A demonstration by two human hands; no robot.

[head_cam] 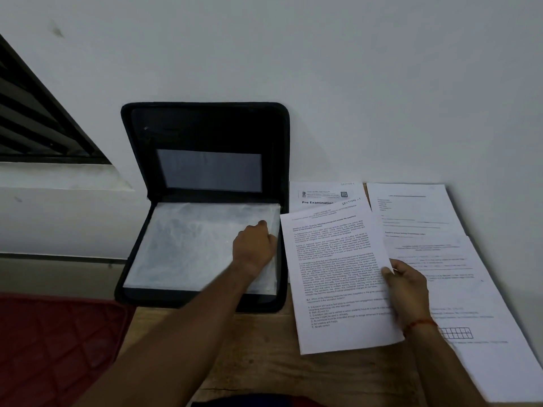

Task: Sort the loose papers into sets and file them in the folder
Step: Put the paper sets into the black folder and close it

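Head view: two bare forearms reach forward over a wooden table (249, 362).
red mat (58, 348): well left of the left arm, at the table's edge.
folder (205, 127): black and open, its lid leaning on the wall beyond the left hand.
plastic sleeves (191, 245): stacked in the folder's base, under the left hand.
left hand (255, 245): arm stretched diagonally, knuckles up, fingers curled on the top sleeve's right edge, pinching it.
printed sheet (338, 274): between the two hands, tilted.
right hand (408, 289): grips the sheet's right edge, thumb on top, fingers hidden beneath.
loose papers (455, 259): flat under and right of the right hand.
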